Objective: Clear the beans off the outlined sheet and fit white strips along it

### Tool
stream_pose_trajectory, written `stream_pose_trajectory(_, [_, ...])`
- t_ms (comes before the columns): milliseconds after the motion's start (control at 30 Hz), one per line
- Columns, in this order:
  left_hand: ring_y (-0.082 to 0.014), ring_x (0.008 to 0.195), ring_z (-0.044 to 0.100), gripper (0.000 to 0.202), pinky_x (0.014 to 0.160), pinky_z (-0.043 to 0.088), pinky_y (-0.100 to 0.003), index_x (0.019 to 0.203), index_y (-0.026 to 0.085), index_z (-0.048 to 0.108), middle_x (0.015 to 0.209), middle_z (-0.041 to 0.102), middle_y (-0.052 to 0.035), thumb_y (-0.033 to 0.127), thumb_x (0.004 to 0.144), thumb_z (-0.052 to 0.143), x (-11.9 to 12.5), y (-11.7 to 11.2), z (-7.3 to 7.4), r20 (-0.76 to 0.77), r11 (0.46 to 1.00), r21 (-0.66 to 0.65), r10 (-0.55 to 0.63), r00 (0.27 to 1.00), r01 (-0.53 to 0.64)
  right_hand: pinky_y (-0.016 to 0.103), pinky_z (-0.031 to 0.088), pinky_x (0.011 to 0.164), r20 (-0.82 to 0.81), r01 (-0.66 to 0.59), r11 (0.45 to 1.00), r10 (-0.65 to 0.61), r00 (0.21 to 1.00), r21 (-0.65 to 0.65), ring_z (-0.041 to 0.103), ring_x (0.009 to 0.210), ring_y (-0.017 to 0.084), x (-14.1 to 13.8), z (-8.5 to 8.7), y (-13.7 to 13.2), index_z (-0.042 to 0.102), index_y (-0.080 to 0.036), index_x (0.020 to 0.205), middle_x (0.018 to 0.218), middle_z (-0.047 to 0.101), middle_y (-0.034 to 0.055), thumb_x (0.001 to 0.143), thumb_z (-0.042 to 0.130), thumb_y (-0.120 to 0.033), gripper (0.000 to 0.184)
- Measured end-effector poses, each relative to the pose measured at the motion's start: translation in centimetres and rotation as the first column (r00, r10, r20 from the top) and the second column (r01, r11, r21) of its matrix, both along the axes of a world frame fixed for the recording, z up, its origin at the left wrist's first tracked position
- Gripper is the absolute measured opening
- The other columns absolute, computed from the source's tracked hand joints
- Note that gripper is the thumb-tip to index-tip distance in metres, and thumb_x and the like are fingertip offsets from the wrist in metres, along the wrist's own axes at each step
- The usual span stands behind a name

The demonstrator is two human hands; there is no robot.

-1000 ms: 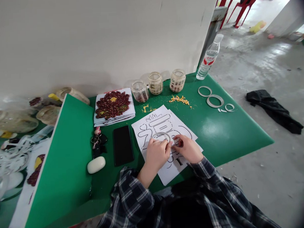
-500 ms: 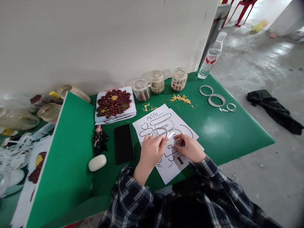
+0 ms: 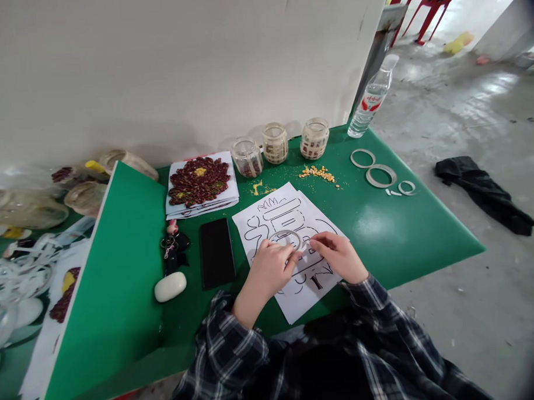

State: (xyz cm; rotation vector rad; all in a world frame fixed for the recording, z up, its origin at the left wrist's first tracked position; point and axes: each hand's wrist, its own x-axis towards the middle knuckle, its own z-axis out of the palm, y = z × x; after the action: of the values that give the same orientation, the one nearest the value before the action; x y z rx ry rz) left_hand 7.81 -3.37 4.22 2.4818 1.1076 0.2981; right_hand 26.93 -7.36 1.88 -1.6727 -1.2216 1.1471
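Over a sheet of paper with black line drawings [image 3: 274, 214], my left hand [image 3: 269, 269] grips a thin roll of white tape [image 3: 298, 236]. My right hand [image 3: 339, 254] sits just to its right, thumb and forefinger pinched on a short whitish tape end [image 3: 306, 244] by the roll. The fingers partly cover where that end meets the roll. More thin white tape rolls [image 3: 380, 176] lie at the right of the green table, with small white scraps [image 3: 393, 192] beside the smallest one.
Along the wall stand glass jars [image 3: 275, 143] and a water bottle [image 3: 371, 100]. Corn kernels [image 3: 317, 174] lie loose behind the paper. To the left are a phone [image 3: 217, 253], keys [image 3: 175, 243], a white case [image 3: 171, 286], a bean flower picture [image 3: 200, 182] and a green upright panel [image 3: 107, 275].
My right hand has shifted slightly right and up, its fingers now closer together. The tape roll has tipped flatter and moved a little lower in my left hand.
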Motion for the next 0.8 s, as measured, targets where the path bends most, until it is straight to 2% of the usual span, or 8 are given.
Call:
stream_pose_trajectory(200, [-0.0162,0.06,0.053,0.037,0.072,0.034,-0.034,0.07,0.021,0.052,0.058,0.056,0.0014,0.036,0.099,0.034,0.0,0.1,-0.2,-0.018,1.0,0.025,0.007,1.0,-0.007,0.026,0.042,0.059,0.032,-0.031,1.0,0.031,0.999,-0.008,0.052,0.063,0.013,0.1,-0.7,0.1,0.063,-0.017,0.083,0.07,0.061,-0.0001,0.082,0.06,-0.045,0.028])
stream_pose_trajectory(333, [-0.0162,0.057,0.053,0.04,0.071,0.033,-0.035,0.065,0.021,0.053,0.054,0.057,0.0009,0.037,0.098,0.037,0.0,-0.1,-0.7,-0.067,0.992,0.113,0.06,0.996,-0.052,0.027,0.041,0.06,0.155,-0.042,0.999,0.04,0.987,0.006,0.052,0.062,0.014,-0.5,-0.7,-0.2,0.059,-0.019,0.083,0.068,0.059,-0.0006,0.088,0.052,-0.039,0.022])
stream_pose_trajectory(467, [-0.0172,0.058,0.056,0.04,0.073,0.034,-0.037,0.063,0.02,0.058,0.054,0.06,-0.0014,0.034,0.096,0.04,0.3,-0.6,-1.5,-0.108,0.971,0.219,0.126,0.986,-0.1,0.028,0.042,0.065,0.37,-0.052,0.997,0.028,0.928,0.054,0.055,0.07,0.016,-1.5,-1.1,-0.4,0.059,-0.019,0.083,0.082,0.06,0.004,0.089,0.05,-0.027,0.013])
stream_pose_trajectory(567, [-0.0181,0.057,0.056,0.04,0.075,0.035,-0.039,0.063,0.02,0.061,0.053,0.06,-0.0031,0.032,0.095,0.041,0.7,-1.2,-1.8,-0.143,0.965,0.25,0.118,0.983,-0.08,0.03,0.042,0.07,0.505,-0.084,0.996,0.051,0.862,0.043,0.056,0.077,0.018,-1.8,-1.5,-0.4,0.06,-0.019,0.082,0.085,0.059,0.0052,0.089,0.05,-0.021,0.012])
stream_pose_trajectory(800, [-0.0179,0.055,0.057,0.04,0.074,0.038,-0.039,0.063,0.019,0.065,0.053,0.061,-0.0045,0.028,0.093,0.042,1.4,-1.8,-2.1,-0.207,0.961,0.273,0.11,0.972,-0.05,0.03,0.041,0.08,0.605,-0.124,0.992,0.109,0.789,-0.017,0.058,0.088,0.02,-1.9,-1.5,-0.1,0.06,-0.019,0.081,0.087,0.062,0.0054,0.088,0.051,-0.018,0.011])
